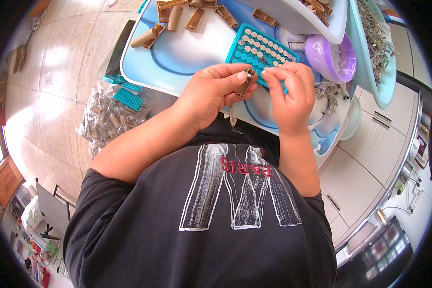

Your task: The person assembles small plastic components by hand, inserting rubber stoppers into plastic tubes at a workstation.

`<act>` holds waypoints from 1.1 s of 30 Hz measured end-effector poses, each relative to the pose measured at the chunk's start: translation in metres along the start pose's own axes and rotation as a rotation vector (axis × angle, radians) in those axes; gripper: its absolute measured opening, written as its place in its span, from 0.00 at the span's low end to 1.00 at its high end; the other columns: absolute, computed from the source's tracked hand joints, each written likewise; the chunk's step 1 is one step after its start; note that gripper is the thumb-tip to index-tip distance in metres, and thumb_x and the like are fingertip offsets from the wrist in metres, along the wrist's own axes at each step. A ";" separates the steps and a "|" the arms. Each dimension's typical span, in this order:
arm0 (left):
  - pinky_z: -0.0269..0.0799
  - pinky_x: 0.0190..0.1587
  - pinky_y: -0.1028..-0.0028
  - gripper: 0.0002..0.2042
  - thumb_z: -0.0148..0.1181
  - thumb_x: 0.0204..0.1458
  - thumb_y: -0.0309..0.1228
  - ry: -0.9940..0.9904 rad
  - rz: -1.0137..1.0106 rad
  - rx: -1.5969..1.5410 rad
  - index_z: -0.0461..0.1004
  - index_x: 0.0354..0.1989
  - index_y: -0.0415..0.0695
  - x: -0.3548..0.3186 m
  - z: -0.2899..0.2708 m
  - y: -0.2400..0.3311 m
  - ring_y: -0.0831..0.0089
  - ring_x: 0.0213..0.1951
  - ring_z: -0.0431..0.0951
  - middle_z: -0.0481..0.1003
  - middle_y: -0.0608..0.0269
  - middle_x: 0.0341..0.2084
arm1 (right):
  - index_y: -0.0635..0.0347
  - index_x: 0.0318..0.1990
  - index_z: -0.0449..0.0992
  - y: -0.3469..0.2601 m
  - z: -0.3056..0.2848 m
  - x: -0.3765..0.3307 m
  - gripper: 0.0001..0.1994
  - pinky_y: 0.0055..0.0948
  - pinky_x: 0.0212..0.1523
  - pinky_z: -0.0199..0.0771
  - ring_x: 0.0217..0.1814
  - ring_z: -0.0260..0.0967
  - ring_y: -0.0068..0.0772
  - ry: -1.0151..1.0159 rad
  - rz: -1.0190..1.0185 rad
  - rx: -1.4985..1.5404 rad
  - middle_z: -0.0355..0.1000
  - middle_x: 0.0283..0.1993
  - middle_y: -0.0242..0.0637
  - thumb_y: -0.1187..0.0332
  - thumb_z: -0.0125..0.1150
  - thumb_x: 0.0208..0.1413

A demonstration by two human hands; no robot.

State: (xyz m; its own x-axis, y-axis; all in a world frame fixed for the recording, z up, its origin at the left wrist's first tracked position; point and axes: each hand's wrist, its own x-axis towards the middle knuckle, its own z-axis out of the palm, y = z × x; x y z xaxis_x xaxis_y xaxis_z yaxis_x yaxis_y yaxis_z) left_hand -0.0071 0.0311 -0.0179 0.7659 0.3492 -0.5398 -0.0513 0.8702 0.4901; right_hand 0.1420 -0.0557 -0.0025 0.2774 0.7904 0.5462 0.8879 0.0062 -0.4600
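Note:
My left hand (204,96) is closed around a small brown plastic casing (246,86), its hollow side facing up and the thumb at its top end. Small metallic-looking parts show inside it. Just right of the casing, my right hand (294,93) has thumb and forefinger pinched together. A pale speck shows at those fingertips, too small to name. Right behind both hands lies a teal tray (235,44) with rows of round white pieces, its near part hidden by the hands.
Several brown casings (195,21) lie on the blue-and-white table (197,50). A purple bowl (317,53) with white bits stands right, near a pale green basin (388,91) of metal parts. Bagged brown pieces (105,120) and a teal grid (128,99) are at left below the table.

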 end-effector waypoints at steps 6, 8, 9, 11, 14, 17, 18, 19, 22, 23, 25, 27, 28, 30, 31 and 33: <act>0.73 0.49 0.71 0.15 0.50 0.58 0.28 -0.009 -0.014 0.007 0.66 0.51 0.34 0.001 -0.003 -0.001 0.73 0.41 0.76 0.75 0.59 0.40 | 0.57 0.25 0.73 -0.007 0.007 -0.002 0.07 0.32 0.31 0.62 0.30 0.64 0.36 -0.028 -0.067 0.055 0.66 0.26 0.32 0.70 0.67 0.39; 0.73 0.49 0.71 0.15 0.50 0.58 0.28 -0.009 -0.020 0.018 0.66 0.51 0.34 0.000 -0.002 -0.001 0.74 0.40 0.76 0.75 0.60 0.39 | 0.56 0.25 0.73 -0.006 0.009 -0.004 0.07 0.33 0.31 0.62 0.31 0.65 0.36 -0.050 -0.092 0.003 0.66 0.27 0.32 0.71 0.66 0.39; 0.73 0.49 0.71 0.15 0.50 0.58 0.28 -0.008 -0.020 0.019 0.66 0.51 0.34 0.001 -0.002 -0.001 0.74 0.40 0.76 0.75 0.60 0.39 | 0.56 0.25 0.73 -0.007 0.009 -0.004 0.07 0.33 0.31 0.62 0.31 0.65 0.36 -0.050 -0.092 0.004 0.66 0.27 0.32 0.71 0.66 0.39; 0.73 0.49 0.71 0.15 0.50 0.58 0.28 -0.007 -0.019 0.016 0.67 0.51 0.34 0.001 -0.004 -0.003 0.74 0.40 0.76 0.75 0.60 0.39 | 0.56 0.26 0.73 -0.009 0.010 -0.005 0.07 0.33 0.31 0.63 0.31 0.65 0.36 -0.041 -0.137 -0.049 0.66 0.27 0.32 0.71 0.66 0.39; 0.73 0.50 0.71 0.15 0.50 0.58 0.28 -0.011 -0.008 -0.023 0.67 0.51 0.34 0.000 -0.002 -0.002 0.73 0.41 0.76 0.75 0.59 0.40 | 0.57 0.27 0.75 -0.007 0.009 -0.006 0.06 0.34 0.32 0.64 0.31 0.65 0.37 -0.086 -0.146 0.004 0.67 0.28 0.33 0.72 0.66 0.39; 0.72 0.50 0.71 0.15 0.50 0.58 0.28 -0.038 -0.004 -0.005 0.67 0.52 0.34 0.001 -0.001 -0.001 0.72 0.43 0.76 0.75 0.57 0.41 | 0.58 0.29 0.76 0.001 0.006 -0.005 0.06 0.34 0.32 0.65 0.31 0.66 0.37 -0.028 -0.043 0.088 0.69 0.28 0.34 0.72 0.66 0.40; 0.72 0.50 0.71 0.15 0.50 0.58 0.28 -0.036 -0.003 -0.005 0.67 0.52 0.34 0.000 -0.001 -0.001 0.72 0.43 0.76 0.75 0.57 0.41 | 0.58 0.29 0.76 0.003 0.007 -0.003 0.06 0.34 0.32 0.65 0.31 0.66 0.37 -0.028 -0.044 0.090 0.69 0.28 0.34 0.72 0.66 0.40; 0.72 0.50 0.71 0.15 0.49 0.58 0.28 -0.026 -0.004 -0.002 0.66 0.52 0.34 0.000 -0.001 0.000 0.71 0.43 0.76 0.74 0.57 0.42 | 0.58 0.29 0.77 0.006 0.007 -0.001 0.06 0.34 0.33 0.65 0.32 0.66 0.37 -0.005 -0.018 0.021 0.69 0.28 0.34 0.73 0.66 0.40; 0.72 0.50 0.71 0.16 0.49 0.58 0.29 -0.017 -0.007 0.005 0.66 0.52 0.33 -0.001 0.001 0.001 0.70 0.44 0.76 0.74 0.55 0.43 | 0.58 0.28 0.77 0.014 0.011 0.003 0.06 0.33 0.33 0.65 0.32 0.66 0.37 0.029 0.033 -0.074 0.70 0.29 0.34 0.72 0.66 0.40; 0.72 0.50 0.71 0.16 0.49 0.58 0.29 -0.015 -0.010 0.007 0.65 0.52 0.33 -0.001 0.001 0.001 0.69 0.44 0.76 0.74 0.55 0.44 | 0.57 0.28 0.77 0.015 0.011 0.004 0.06 0.33 0.33 0.65 0.32 0.66 0.37 -0.009 0.043 -0.120 0.70 0.29 0.34 0.72 0.67 0.40; 0.72 0.50 0.71 0.16 0.49 0.58 0.29 -0.018 -0.011 0.005 0.65 0.52 0.33 -0.001 0.000 0.001 0.69 0.44 0.76 0.74 0.55 0.44 | 0.57 0.28 0.77 0.016 0.012 0.005 0.06 0.33 0.33 0.65 0.32 0.66 0.37 -0.046 0.053 -0.166 0.70 0.29 0.34 0.71 0.67 0.40; 0.72 0.50 0.71 0.16 0.49 0.58 0.29 -0.023 -0.011 0.002 0.65 0.52 0.32 -0.001 -0.001 0.001 0.69 0.44 0.76 0.73 0.55 0.44 | 0.57 0.28 0.77 0.016 0.012 0.005 0.07 0.33 0.33 0.65 0.32 0.66 0.37 -0.064 0.036 -0.174 0.69 0.28 0.33 0.70 0.68 0.39; 0.72 0.50 0.71 0.16 0.49 0.58 0.29 -0.028 -0.012 -0.002 0.65 0.52 0.32 -0.001 0.000 0.002 0.70 0.44 0.76 0.74 0.55 0.44 | 0.57 0.28 0.77 0.015 0.010 0.005 0.07 0.33 0.33 0.65 0.32 0.66 0.37 -0.065 0.036 -0.174 0.69 0.28 0.33 0.70 0.68 0.39; 0.72 0.50 0.71 0.16 0.49 0.58 0.29 -0.031 -0.013 -0.006 0.65 0.52 0.32 0.000 -0.002 0.002 0.70 0.44 0.76 0.74 0.56 0.43 | 0.57 0.27 0.76 0.007 0.004 0.004 0.08 0.33 0.32 0.65 0.31 0.66 0.37 -0.001 0.006 -0.015 0.69 0.28 0.33 0.71 0.68 0.38; 0.73 0.50 0.71 0.16 0.49 0.58 0.28 -0.036 -0.016 -0.007 0.66 0.52 0.33 0.000 -0.004 0.001 0.71 0.43 0.76 0.74 0.57 0.42 | 0.57 0.27 0.76 0.002 0.002 0.004 0.08 0.33 0.32 0.65 0.31 0.66 0.37 -0.002 0.006 -0.015 0.69 0.28 0.33 0.71 0.68 0.38; 0.73 0.49 0.71 0.15 0.49 0.58 0.28 -0.039 -0.021 -0.007 0.66 0.51 0.34 0.001 -0.005 0.000 0.72 0.42 0.76 0.75 0.58 0.40 | 0.58 0.26 0.74 -0.007 -0.001 0.004 0.08 0.33 0.32 0.64 0.31 0.66 0.37 -0.091 -0.021 0.158 0.69 0.28 0.34 0.72 0.68 0.37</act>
State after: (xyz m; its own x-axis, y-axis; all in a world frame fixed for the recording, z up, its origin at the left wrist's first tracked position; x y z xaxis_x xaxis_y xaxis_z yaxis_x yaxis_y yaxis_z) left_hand -0.0096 0.0329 -0.0217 0.7915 0.3168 -0.5227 -0.0393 0.8798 0.4738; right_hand 0.1370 -0.0535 0.0041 0.2190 0.8411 0.4945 0.8224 0.1137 -0.5575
